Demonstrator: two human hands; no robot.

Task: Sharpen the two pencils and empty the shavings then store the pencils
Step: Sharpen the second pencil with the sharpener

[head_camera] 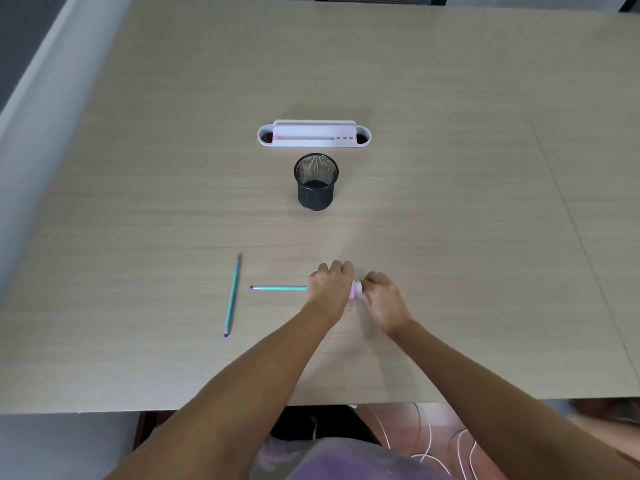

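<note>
Nearby: mesh cup (316,181) and white organizer (313,135) stand beyond, clear.
Left hand (329,289): closed round pencil (278,287), hiding its tip.
Right hand (384,296): grips pink sharpener (356,289), mostly hidden.

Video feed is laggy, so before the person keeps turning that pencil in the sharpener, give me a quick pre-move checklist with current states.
1. Left hand gripping the held pencil: ok.
2. Right hand on the pink sharpener: ok.
3. Pencil tip seated in sharpener: cannot tell, hidden by the hand.
4. Second pencil lying free on the table: ok.
5. Black mesh cup upright: ok.
6. White desk organizer unobstructed: ok.
</note>
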